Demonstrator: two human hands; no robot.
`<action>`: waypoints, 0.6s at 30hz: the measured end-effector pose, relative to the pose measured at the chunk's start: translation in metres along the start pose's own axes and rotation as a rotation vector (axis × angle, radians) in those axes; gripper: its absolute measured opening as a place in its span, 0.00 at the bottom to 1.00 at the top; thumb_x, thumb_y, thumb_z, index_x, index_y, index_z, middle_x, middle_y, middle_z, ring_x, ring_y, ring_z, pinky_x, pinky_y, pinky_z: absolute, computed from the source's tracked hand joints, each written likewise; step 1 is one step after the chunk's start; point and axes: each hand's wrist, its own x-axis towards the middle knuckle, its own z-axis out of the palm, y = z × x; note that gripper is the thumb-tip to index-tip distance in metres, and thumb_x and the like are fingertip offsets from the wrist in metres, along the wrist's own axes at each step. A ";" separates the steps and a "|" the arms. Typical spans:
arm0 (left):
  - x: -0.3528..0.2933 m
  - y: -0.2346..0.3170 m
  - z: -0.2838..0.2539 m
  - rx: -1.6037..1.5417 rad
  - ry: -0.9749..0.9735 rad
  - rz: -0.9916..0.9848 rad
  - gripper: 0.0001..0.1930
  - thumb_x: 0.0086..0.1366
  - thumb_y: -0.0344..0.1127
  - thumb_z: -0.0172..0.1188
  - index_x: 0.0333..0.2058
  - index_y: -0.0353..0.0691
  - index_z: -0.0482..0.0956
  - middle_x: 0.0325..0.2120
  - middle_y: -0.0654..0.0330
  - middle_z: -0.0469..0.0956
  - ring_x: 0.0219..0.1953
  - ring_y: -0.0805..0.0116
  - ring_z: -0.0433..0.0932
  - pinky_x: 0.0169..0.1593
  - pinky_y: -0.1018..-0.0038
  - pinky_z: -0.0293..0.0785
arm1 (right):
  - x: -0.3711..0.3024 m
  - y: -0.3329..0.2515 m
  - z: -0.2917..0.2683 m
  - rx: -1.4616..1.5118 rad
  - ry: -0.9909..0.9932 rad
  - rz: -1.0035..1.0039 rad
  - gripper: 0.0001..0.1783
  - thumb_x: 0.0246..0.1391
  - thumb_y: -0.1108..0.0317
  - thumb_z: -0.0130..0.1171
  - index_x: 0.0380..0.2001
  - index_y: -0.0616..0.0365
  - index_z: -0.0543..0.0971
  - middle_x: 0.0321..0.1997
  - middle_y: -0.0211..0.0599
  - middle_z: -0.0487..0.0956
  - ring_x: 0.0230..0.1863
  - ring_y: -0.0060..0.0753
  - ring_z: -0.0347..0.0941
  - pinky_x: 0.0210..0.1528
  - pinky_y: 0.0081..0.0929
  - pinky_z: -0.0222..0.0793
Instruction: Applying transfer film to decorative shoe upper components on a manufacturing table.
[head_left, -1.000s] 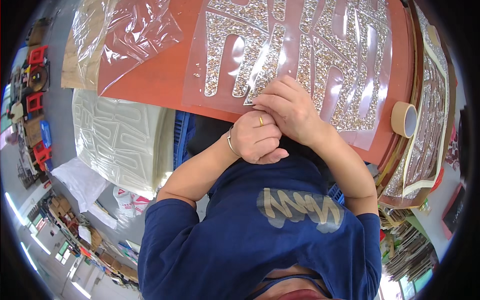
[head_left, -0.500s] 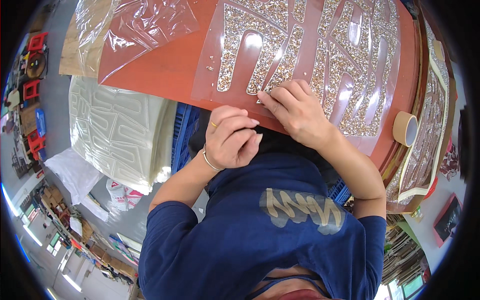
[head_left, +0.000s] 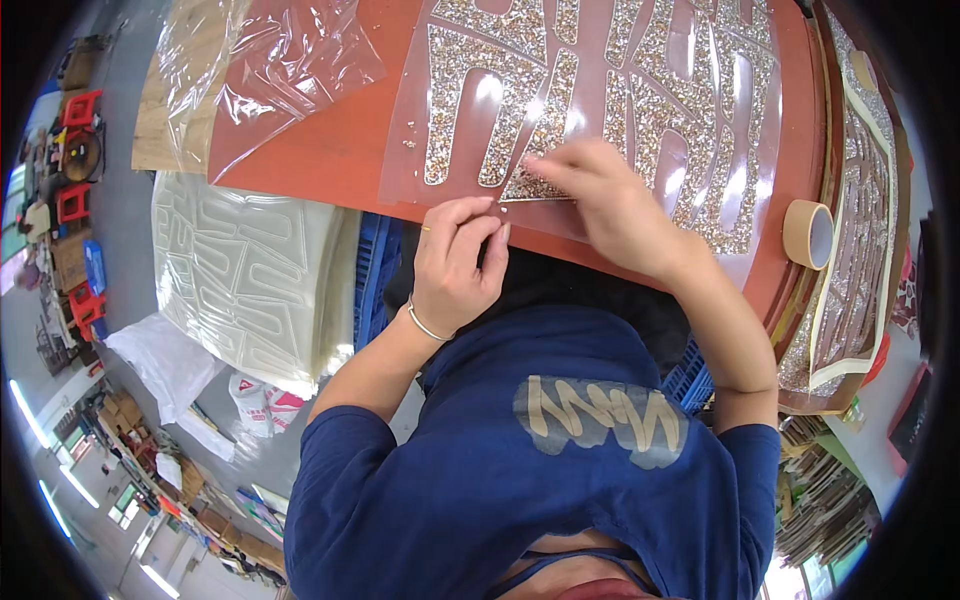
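Note:
A clear plastic sheet (head_left: 408, 160) with panels covered in gold, brown and silver glittering bits (head_left: 512, 150) lies on the red-orange tabletop (head_left: 300, 150). My right hand (head_left: 625, 210) is over the panel nearest me, its fingertips down at the glittering surface. Motion smears these fingers, so whether they pinch anything is hidden. At the table's near edge is my left hand (head_left: 455, 265), its fingers curled and thumb and forefinger drawn together. A tiny pale speck shows by its fingertips; what it holds is too small to name.
A roll of tan tape (head_left: 808, 235) stands at the table's right side. Crumpled clear film (head_left: 300, 70) covers the far left. Left of the table, a stack of moulded translucent sheets (head_left: 240, 270) sits beside a blue plastic crate (head_left: 375, 270). More glittering sheets (head_left: 865, 220) lie at the right.
My left hand has moved up to the table's edge, beside the sheet. My right hand has lifted its wrist and shifted slightly, its fingers now further over the near panel. The whole view has tilted a little.

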 end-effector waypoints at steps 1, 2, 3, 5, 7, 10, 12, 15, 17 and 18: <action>0.001 0.001 0.000 0.008 0.004 -0.043 0.07 0.52 0.22 0.64 0.31 0.33 0.76 0.37 0.51 0.76 0.37 0.56 0.76 0.40 0.68 0.73 | -0.012 -0.004 -0.002 0.232 0.213 0.145 0.16 0.49 0.77 0.55 0.43 0.61 0.79 0.41 0.40 0.76 0.44 0.33 0.71 0.51 0.30 0.64; 0.000 0.001 -0.001 0.025 0.011 -0.094 0.08 0.53 0.22 0.64 0.32 0.33 0.76 0.38 0.50 0.75 0.37 0.56 0.75 0.41 0.67 0.73 | -0.024 -0.007 -0.004 0.470 0.420 0.284 0.14 0.52 0.79 0.53 0.43 0.62 0.79 0.43 0.39 0.76 0.44 0.32 0.72 0.50 0.29 0.65; 0.001 0.002 -0.002 0.029 0.013 -0.108 0.07 0.54 0.23 0.63 0.33 0.32 0.76 0.38 0.51 0.75 0.36 0.58 0.75 0.40 0.69 0.73 | -0.045 -0.008 -0.011 0.508 0.509 0.401 0.12 0.54 0.79 0.51 0.42 0.63 0.78 0.43 0.39 0.77 0.44 0.31 0.73 0.49 0.27 0.67; 0.006 0.001 -0.002 0.040 -0.018 -0.112 0.08 0.54 0.23 0.64 0.33 0.32 0.77 0.38 0.52 0.75 0.36 0.59 0.75 0.39 0.69 0.73 | -0.107 -0.004 -0.032 0.470 0.736 0.579 0.07 0.56 0.78 0.51 0.37 0.67 0.77 0.38 0.38 0.77 0.42 0.27 0.72 0.47 0.25 0.68; 0.011 0.000 -0.004 0.062 -0.047 -0.118 0.08 0.54 0.24 0.64 0.33 0.33 0.77 0.38 0.53 0.75 0.35 0.60 0.75 0.39 0.69 0.73 | -0.174 0.010 -0.046 0.398 1.043 0.696 0.06 0.58 0.77 0.51 0.34 0.66 0.77 0.34 0.37 0.77 0.39 0.28 0.73 0.45 0.24 0.69; 0.019 -0.002 -0.005 0.055 -0.119 -0.109 0.08 0.54 0.25 0.66 0.34 0.32 0.79 0.38 0.53 0.75 0.34 0.62 0.76 0.35 0.73 0.74 | -0.310 0.025 -0.076 0.190 1.188 1.131 0.08 0.61 0.71 0.53 0.38 0.66 0.76 0.35 0.37 0.77 0.38 0.28 0.73 0.44 0.24 0.69; 0.019 0.001 -0.006 0.057 -0.160 -0.168 0.09 0.53 0.26 0.67 0.33 0.32 0.79 0.38 0.54 0.74 0.34 0.63 0.76 0.34 0.72 0.74 | -0.369 0.024 -0.088 -0.467 0.649 1.228 0.09 0.60 0.71 0.54 0.40 0.65 0.77 0.36 0.38 0.77 0.37 0.29 0.73 0.43 0.25 0.68; 0.020 0.002 -0.005 0.076 -0.177 -0.171 0.09 0.53 0.26 0.67 0.33 0.32 0.79 0.39 0.54 0.73 0.34 0.64 0.76 0.35 0.72 0.74 | -0.427 0.020 -0.081 -0.584 0.388 1.281 0.09 0.59 0.71 0.54 0.40 0.63 0.78 0.36 0.40 0.76 0.36 0.34 0.72 0.43 0.27 0.68; 0.021 0.002 -0.005 0.105 -0.186 -0.138 0.09 0.53 0.26 0.68 0.34 0.32 0.79 0.39 0.55 0.73 0.34 0.64 0.76 0.35 0.73 0.74 | -0.432 0.019 -0.076 -0.575 0.380 1.300 0.09 0.58 0.71 0.55 0.39 0.62 0.78 0.36 0.40 0.76 0.36 0.35 0.72 0.43 0.29 0.68; 0.022 0.002 -0.004 0.134 -0.182 -0.111 0.10 0.53 0.26 0.68 0.34 0.33 0.79 0.38 0.55 0.74 0.34 0.65 0.76 0.35 0.73 0.74 | -0.433 0.020 -0.074 -0.573 0.371 1.306 0.08 0.57 0.71 0.56 0.39 0.62 0.79 0.37 0.41 0.76 0.36 0.37 0.73 0.43 0.30 0.68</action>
